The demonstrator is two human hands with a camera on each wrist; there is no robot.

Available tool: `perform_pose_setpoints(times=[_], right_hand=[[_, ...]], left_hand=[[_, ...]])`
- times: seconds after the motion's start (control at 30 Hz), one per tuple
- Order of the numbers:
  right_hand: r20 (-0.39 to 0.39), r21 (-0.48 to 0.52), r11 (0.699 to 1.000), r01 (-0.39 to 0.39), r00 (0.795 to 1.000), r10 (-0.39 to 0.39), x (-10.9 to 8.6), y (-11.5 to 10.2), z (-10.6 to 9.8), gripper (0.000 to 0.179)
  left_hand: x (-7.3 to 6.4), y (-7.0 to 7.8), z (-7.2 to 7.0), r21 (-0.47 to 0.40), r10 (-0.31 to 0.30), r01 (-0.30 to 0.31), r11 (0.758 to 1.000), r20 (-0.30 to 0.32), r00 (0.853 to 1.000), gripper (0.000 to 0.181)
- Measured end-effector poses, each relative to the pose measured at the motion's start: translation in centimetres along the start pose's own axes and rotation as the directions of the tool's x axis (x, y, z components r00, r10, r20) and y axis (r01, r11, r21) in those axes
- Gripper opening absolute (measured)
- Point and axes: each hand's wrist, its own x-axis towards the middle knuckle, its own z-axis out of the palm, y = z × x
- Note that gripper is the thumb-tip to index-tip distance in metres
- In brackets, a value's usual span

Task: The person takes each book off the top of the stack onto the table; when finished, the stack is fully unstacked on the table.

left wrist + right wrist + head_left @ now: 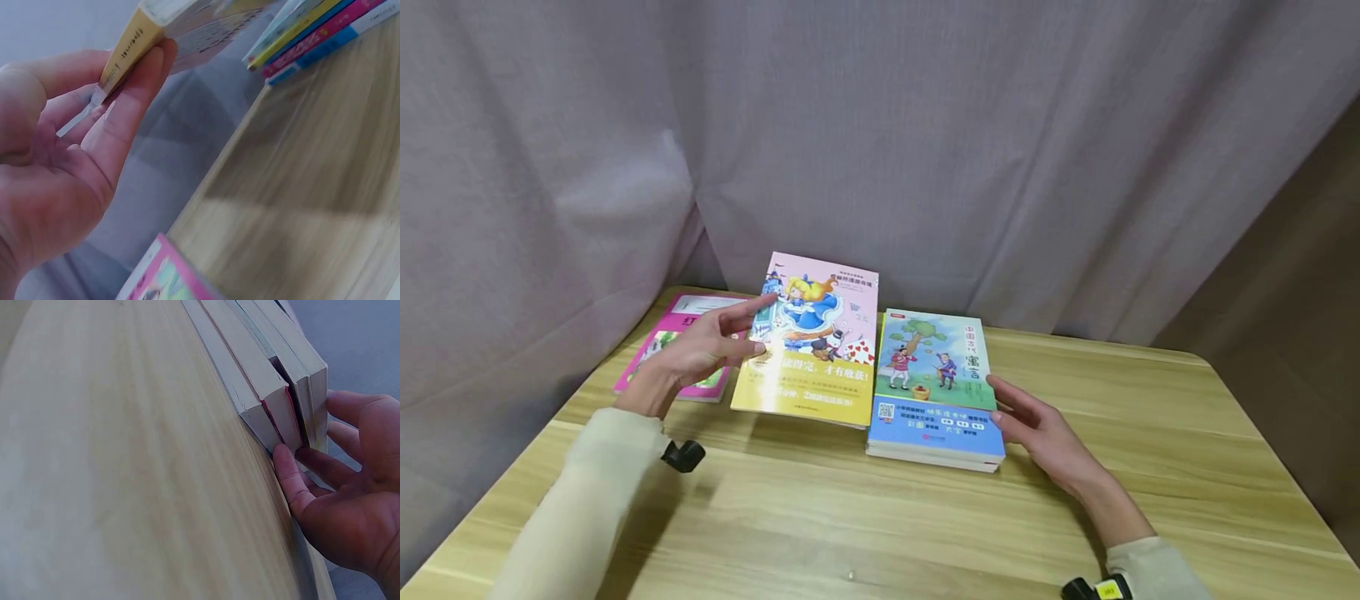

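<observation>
My left hand [700, 346] pinches a pink and yellow storybook [805, 387] by its left edge, thumb on the cover and fingers at the spine side. In the left wrist view the book's yellow spine [131, 53] lies between thumb and fingers, tilted and raised off the table. To its right is a stack of books [932, 437], topped by a green and blue cover with a tree and two figures. My right hand [1048, 437] rests its fingertips against the stack's right side. In the right wrist view those fingers touch the page edges [281, 415].
A bright pink book [707, 390] lies flat at the table's left, partly behind my left forearm. The wooden table [865, 517] backs onto a grey curtain [880, 150], which also hangs along the left side.
</observation>
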Motion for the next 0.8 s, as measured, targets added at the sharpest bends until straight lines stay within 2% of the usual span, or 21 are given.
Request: perform_pose_setpoints(times=[0.2,0.33,0.47,0.63,0.8], right_hand=[[0.009,0.0,1.0,0.009,1.0,-0.009,0.1,0.0,0.0,0.067],[0.015,0.001,1.0,0.008,1.0,-0.008,0.1,0.0,0.0,0.067],[0.014,-0.005,1.0,0.01,1.0,-0.01,0.2,0.1,0.0,0.067],[0.011,0.002,1.0,0.01,1.0,-0.01,0.2,0.2,0.0,0.067],[0.018,0.021,1.0,0.019,1.0,-0.019,0.2,0.2,-0.1,0.067]], left_hand=[[-0.4,-1.2,-2.0,0.026,-0.107,0.108,0.994,-0.044,0.993,0.083],[-0.3,-2.6,-2.6,0.066,-0.172,0.173,0.983,-0.018,0.985,0.083],[0.2,-3.4,-2.8,0.123,-0.201,0.2,0.972,-0.004,0.98,0.082],[1.2,-3.4,-2.7,0.237,-0.248,0.244,0.94,-0.013,0.969,0.079],[1.9,-3.6,-2.3,0.29,-0.246,0.235,0.928,0.002,0.969,0.078]])
